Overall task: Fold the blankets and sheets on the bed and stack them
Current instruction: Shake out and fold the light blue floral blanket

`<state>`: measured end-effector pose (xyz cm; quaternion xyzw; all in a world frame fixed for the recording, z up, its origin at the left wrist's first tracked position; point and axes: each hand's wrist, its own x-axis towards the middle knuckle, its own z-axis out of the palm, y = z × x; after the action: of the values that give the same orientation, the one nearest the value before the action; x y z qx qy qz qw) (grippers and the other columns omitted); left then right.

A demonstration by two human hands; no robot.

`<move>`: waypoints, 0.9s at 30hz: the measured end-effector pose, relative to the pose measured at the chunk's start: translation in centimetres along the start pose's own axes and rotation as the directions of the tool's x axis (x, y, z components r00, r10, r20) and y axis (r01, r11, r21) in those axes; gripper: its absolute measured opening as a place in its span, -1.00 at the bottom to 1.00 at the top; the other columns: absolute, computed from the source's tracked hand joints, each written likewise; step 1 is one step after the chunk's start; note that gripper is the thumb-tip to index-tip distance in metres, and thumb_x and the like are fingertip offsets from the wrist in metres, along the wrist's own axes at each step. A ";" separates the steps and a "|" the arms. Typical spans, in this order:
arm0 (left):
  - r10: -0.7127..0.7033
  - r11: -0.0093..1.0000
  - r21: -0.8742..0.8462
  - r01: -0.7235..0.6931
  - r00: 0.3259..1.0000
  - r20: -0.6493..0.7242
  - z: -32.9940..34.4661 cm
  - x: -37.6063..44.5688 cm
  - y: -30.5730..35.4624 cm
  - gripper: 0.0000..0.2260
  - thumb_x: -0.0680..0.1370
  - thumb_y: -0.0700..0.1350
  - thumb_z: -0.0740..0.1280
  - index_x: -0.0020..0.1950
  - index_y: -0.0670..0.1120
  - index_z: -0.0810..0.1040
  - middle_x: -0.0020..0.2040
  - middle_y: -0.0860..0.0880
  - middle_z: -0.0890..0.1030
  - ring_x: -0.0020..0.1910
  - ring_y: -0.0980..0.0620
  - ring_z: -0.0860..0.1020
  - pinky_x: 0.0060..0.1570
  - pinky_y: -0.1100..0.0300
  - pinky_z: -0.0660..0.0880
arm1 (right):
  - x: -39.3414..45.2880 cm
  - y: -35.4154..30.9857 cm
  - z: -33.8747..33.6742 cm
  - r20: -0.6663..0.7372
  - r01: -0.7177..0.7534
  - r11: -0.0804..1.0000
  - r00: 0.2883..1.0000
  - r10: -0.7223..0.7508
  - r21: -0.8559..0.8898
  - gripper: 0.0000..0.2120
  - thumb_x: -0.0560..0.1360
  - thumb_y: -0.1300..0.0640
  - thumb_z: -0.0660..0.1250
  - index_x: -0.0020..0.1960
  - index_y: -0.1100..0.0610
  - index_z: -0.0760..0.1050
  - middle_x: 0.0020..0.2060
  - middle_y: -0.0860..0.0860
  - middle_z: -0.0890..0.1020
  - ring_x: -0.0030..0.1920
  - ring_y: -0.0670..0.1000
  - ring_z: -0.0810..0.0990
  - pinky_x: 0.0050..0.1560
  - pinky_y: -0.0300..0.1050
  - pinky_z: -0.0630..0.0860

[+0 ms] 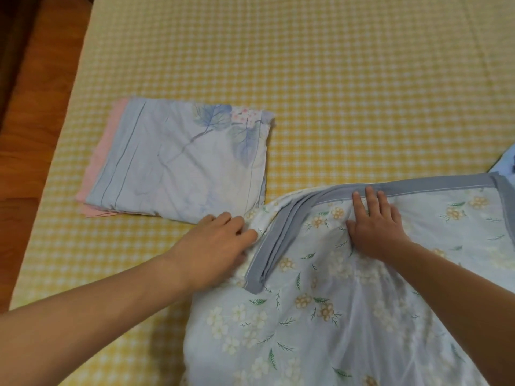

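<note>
Fingers [370, 196] of the right hand [374, 227] lie flat on the floral blanket [320, 316]; left hand [214, 243] pinches its edge, folded blanket [178, 157] far left.

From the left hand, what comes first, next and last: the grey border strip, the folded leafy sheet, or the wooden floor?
From the left hand, in the head view:
1. Grey border strip: just right of the fingers, on the flowered blanket.
2. Folded leafy sheet: up and left of the hand, on the yellow checked bed.
3. Wooden floor: far left, beyond the bed's edge.
</note>
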<state>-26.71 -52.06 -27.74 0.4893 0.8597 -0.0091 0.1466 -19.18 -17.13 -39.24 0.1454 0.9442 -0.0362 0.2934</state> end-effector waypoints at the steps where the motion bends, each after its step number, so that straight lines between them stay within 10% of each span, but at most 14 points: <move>1: -0.064 0.996 -0.056 0.065 0.998 0.020 0.4 -0.6 0.1 -0.64 0.50 -0.01 0.39 0.28 0.08 0.44 0.07 -0.01 0.50 -0.04 -0.05 0.45 -0.10 0.06 0.47 | 0.0 0.0 -0.1 -0.004 0.000 1.000 1.000 0.000 0.003 -0.34 0.66 -0.17 -0.11 0.62 0.03 -0.30 0.60 0.10 -0.26 0.60 0.17 -0.25 0.57 0.19 -0.11; 6: -0.335 0.865 -0.415 0.283 0.941 -0.055 2.5 -4.6 1.7 -0.43 0.54 -0.14 0.43 0.49 0.21 0.38 0.37 0.03 0.37 0.26 0.02 0.42 0.17 0.17 0.49 | -0.1 0.1 -0.1 0.012 0.003 1.000 1.000 -0.003 0.010 -0.35 0.66 -0.16 -0.12 0.62 0.02 -0.32 0.60 0.09 -0.27 0.60 0.16 -0.28 0.57 0.18 -0.13; 10: -0.796 0.235 -0.811 0.536 0.585 0.156 3.4 -4.8 4.0 -0.62 0.49 -0.16 0.53 0.09 0.13 0.39 0.07 0.08 0.49 -0.03 0.12 0.54 -0.06 0.30 0.52 | -0.1 0.1 0.0 0.006 0.007 1.000 1.000 -0.007 0.008 -0.35 0.66 -0.16 -0.12 0.62 0.02 -0.31 0.60 0.10 -0.27 0.60 0.16 -0.27 0.57 0.18 -0.13; 13: -0.874 -0.033 -0.864 0.502 0.405 0.269 4.1 -3.5 4.6 -0.71 0.48 -0.11 0.54 0.02 0.06 0.46 -0.05 -0.02 0.58 -0.06 -0.01 0.59 -0.03 0.07 0.60 | -0.2 0.0 -0.1 0.007 0.002 1.000 1.000 -0.002 0.002 -0.36 0.66 -0.17 -0.13 0.62 0.02 -0.31 0.60 0.10 -0.27 0.60 0.16 -0.27 0.57 0.18 -0.14; 17: -0.915 -0.044 -0.848 0.528 0.319 0.246 4.6 -2.1 5.4 -0.64 0.52 -0.03 0.50 0.26 0.03 0.48 0.20 0.08 0.44 0.12 0.14 0.48 0.23 0.15 0.48 | -0.1 -0.1 -0.3 0.020 -0.006 1.000 1.000 0.006 0.005 -0.35 0.66 -0.17 -0.13 0.62 0.02 -0.31 0.60 0.09 -0.27 0.59 0.15 -0.28 0.57 0.18 -0.15; 21: -0.958 -0.151 -0.894 0.422 0.161 0.237 3.9 -0.9 4.6 -0.61 0.52 0.01 0.49 0.20 -0.01 0.37 0.16 0.02 0.44 0.11 0.04 0.45 0.06 0.29 0.40 | -0.1 -0.1 -0.2 0.017 -0.010 1.000 1.000 0.010 0.002 -0.35 0.66 -0.18 -0.13 0.62 0.01 -0.29 0.61 0.08 -0.26 0.60 0.15 -0.26 0.57 0.17 -0.13; 27: -0.882 -0.221 -0.837 0.501 0.264 0.390 2.7 0.1 1.5 -0.65 0.58 0.18 0.37 -0.14 -0.10 0.47 -0.24 0.01 0.51 -0.26 0.00 0.47 -0.20 0.10 0.43 | -0.2 -0.2 0.0 -0.017 -0.005 1.000 1.000 0.005 0.000 -0.34 0.65 -0.17 -0.09 0.63 0.04 -0.25 0.61 0.10 -0.21 0.60 0.17 -0.21 0.57 0.19 -0.08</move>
<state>-24.80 -51.60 -30.14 -0.2808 0.8280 0.4497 0.1827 -19.11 -17.31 -39.15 0.1481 0.9462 -0.0342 0.2857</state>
